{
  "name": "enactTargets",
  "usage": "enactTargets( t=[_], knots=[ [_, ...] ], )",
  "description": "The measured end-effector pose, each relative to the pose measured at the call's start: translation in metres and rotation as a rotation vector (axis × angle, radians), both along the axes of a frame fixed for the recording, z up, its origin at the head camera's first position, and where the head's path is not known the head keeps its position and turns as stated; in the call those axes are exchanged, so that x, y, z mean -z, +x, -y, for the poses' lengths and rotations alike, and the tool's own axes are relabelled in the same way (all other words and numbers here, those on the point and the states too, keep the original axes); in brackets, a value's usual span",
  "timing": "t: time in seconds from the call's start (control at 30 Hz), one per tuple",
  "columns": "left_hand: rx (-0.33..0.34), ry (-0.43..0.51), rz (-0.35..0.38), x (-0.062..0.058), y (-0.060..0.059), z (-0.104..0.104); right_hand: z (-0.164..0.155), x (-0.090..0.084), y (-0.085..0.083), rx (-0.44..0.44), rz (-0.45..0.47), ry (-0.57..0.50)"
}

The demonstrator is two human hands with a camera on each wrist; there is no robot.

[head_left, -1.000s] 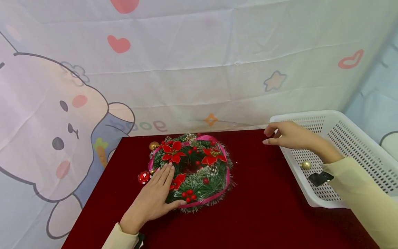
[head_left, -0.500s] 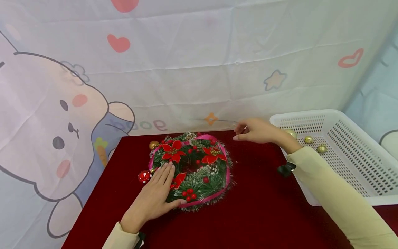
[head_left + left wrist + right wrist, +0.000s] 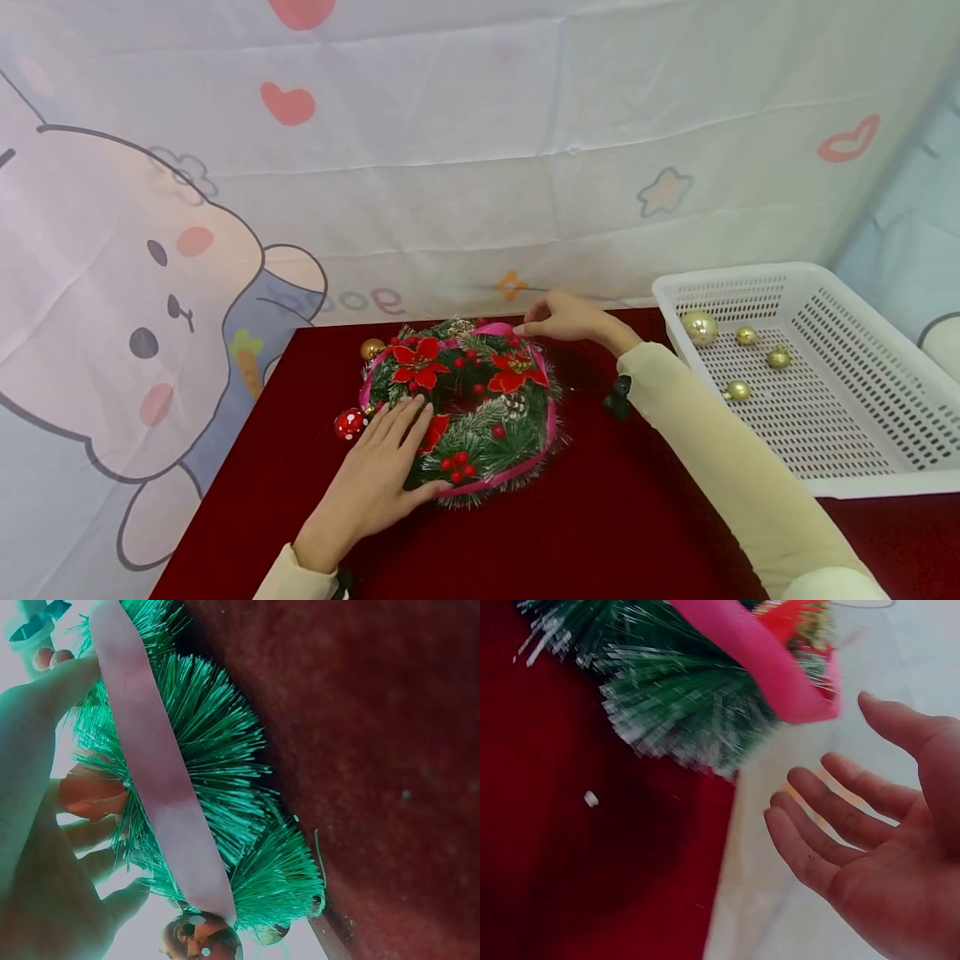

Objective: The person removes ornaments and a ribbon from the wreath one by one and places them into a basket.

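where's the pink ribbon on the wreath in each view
Head: the pink ribbon loops round the wreath at centre; the left hand rests on the wreath's near left.
Left wrist: a pale pink band running diagonally over the green needles.
Right wrist: top centre, above the right hand.
Shared landmark: the red tablecloth.

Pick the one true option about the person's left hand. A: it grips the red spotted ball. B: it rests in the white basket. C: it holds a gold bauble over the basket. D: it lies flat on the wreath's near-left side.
D: in the head view the left hand lies with straight fingers on the near-left part of the wreath, while the white basket sits far off to the right.
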State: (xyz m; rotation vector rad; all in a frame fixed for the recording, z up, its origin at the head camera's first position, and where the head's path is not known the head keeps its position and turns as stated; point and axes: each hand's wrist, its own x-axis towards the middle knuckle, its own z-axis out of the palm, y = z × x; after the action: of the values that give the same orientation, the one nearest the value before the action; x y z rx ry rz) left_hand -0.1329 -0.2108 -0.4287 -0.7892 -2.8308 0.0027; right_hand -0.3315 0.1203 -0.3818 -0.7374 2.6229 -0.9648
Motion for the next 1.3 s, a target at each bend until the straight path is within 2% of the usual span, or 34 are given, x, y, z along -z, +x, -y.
enactTargets(
  t=[0.17, 0.33, 0.47, 0.67, 0.97, 1.3],
  knots=[
    [0.03, -0.012, -0.036, 0.002, 0.001, 0.0, 0.012, 0.02, -0.005, 0.023, 0.06, -0.061],
    [0.048, -0.026, -0.027, 0.001, 0.002, -0.001, 0.018, 0.031, -0.005, 0.044, 0.156, -0.085],
    [0.056, -0.025, -0.025, 0.0, 0.0, -0.001, 0.019, 0.034, -0.001, 0.06, 0.169, -0.063],
    [0.071, -0.005, -0.039, 0.001, -0.005, 0.001, 0.015, 0.032, 0.007, 0.098, 0.243, -0.147],
    [0.105, 0.058, -0.002, -0.008, -0.009, 0.018, 0.002, 0.03, 0.032, 0.135, 0.239, -0.203],
    [0.063, 0.082, -0.03, -0.023, -0.012, 0.04, -0.006, 0.035, 0.07, 0.163, 0.238, -0.188]
  ],
)
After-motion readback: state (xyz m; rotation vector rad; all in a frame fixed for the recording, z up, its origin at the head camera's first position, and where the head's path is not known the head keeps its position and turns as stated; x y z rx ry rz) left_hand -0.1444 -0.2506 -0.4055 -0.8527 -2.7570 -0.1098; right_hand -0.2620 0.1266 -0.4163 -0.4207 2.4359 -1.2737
